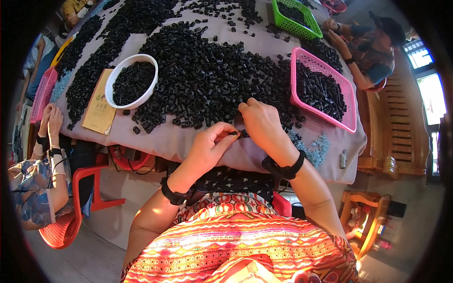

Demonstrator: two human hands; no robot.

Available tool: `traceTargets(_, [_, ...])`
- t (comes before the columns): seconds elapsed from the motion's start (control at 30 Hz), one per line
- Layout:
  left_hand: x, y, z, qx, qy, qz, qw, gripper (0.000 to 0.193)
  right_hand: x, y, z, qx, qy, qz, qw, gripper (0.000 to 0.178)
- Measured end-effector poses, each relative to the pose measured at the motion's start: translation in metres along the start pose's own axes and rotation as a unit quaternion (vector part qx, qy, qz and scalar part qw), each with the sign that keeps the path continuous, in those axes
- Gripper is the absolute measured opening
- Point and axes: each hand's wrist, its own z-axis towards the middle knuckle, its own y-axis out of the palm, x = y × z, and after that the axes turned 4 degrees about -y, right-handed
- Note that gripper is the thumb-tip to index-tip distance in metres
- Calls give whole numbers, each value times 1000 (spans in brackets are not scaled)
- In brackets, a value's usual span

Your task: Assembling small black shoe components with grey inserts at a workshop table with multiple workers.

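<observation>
At the near edge of the cloth-covered table, my left hand (207, 145) pinches a small black piece (233, 134) between thumb and forefinger. Close beside it, my right hand (262, 121) is closed with its fingers curled downward; what it holds, if anything, is hidden. A wide heap of small black ring-like pieces (203, 75) lies just beyond both hands. Left of the heap, a round white tub (155, 85) holds thin black pieces. A pink basket (325, 123) filled with more black pieces stands right of my right hand.
Light blue scraps (317, 150) and a small lighter-like object (343, 159) lie by the right edge. A tan booklet (99, 113) is under the tub's left side. A green basket (309, 33) stands far right. People sit left and right; a red chair (78, 198) is at left.
</observation>
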Motion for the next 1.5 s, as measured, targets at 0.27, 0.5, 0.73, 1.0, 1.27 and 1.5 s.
traceTargets(0.27, [2, 2, 0, -3, -9, -19, 1000, 15, 2, -17, -13, 56, 59, 194, 978, 20])
traceTargets(0.5, [-2, 7, 3, -35, -13, -174, 984, 16, -14, -27, -34, 14, 181, 609, 772, 12])
traceTargets(0.73, [3, 10, 1, -35, -41, -165, 985, 17, -16, -14, -47, 84, 178, 620, 759, 12])
traceTargets(1.0, [5, 10, 2, -31, -46, -165, 985, 17, -28, -1, -51, 180, 158, 561, 793, 11])
traceTargets(1.27, [5, 12, 2, -19, -54, -172, 983, 19, -27, 3, -54, 177, 172, 610, 753, 15])
traceTargets(1.5, [1, 14, 3, -23, -55, -156, 986, 17, -25, 5, -56, 201, 127, 581, 779, 17])
